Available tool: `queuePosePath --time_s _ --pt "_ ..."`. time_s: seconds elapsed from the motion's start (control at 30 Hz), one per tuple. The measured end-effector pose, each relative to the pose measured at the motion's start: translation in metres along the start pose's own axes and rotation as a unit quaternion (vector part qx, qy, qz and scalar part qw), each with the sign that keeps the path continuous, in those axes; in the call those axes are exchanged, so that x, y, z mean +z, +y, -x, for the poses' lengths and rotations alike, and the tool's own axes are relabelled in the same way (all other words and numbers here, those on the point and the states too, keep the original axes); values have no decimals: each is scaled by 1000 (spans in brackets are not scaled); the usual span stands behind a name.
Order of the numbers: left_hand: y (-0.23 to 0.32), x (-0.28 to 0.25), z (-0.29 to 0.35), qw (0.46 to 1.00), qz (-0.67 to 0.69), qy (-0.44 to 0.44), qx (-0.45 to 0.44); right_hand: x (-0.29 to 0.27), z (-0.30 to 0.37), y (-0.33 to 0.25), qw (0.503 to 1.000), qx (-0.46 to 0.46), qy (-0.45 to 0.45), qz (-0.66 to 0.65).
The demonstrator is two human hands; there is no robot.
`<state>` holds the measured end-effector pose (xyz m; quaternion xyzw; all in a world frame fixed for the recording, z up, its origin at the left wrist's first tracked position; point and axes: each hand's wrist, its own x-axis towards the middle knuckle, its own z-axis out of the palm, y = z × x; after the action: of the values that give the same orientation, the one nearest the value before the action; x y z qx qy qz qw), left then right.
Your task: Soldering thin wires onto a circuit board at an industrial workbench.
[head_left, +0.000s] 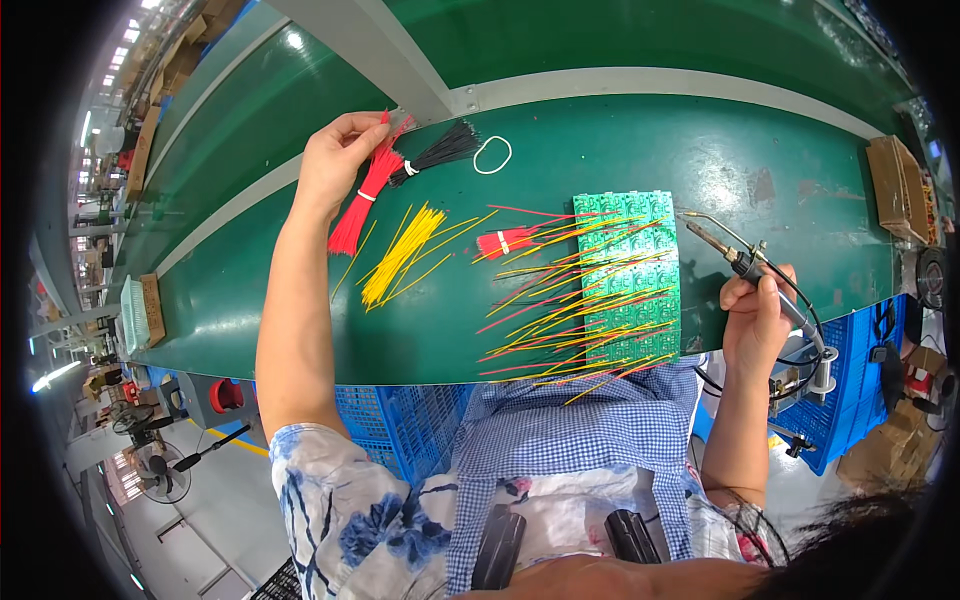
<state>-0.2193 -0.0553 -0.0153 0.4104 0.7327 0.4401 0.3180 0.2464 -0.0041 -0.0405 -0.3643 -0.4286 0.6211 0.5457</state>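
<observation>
At the far left of the bench, my left hand (340, 165) pinches red wire at the upper end of a long red wire bundle (366, 196), which a white band ties. My right hand (757, 318) grips a soldering iron (797, 313), its tip pointing up and left, just right of a green circuit board panel (650, 285). Many yellow and red wires (535, 325) lie across the panel and stick out to its left. Loose yellow wires (403, 258) are heaped nearer me than the red bundle. Between heap and panel lies a shorter banded red bundle (503, 242).
A banded black wire bundle (445, 150) and a loose white band (492, 155) lie at the back. The grey frame post (385, 50) rises behind them. A cardboard box (898, 190) stands at the right end. Blue crates (400, 420) sit below the front edge.
</observation>
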Motion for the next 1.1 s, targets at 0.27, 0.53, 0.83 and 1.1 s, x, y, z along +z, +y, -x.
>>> queuePosePath --time_s 0.27,0.53,0.83,1.1 --pt "3 2 7 988 -95 31 120 0 0 0 1000 -5 1 4" --pt "-1 18 12 919 -282 -25 273 2 1 0 1000 -2 5 -1" --pt "0 23 -3 957 -203 28 206 -3 1 -2 1000 -2 11 4" --pt "92 32 64 957 -67 147 243 -8 -2 0 1000 -8 6 -12"
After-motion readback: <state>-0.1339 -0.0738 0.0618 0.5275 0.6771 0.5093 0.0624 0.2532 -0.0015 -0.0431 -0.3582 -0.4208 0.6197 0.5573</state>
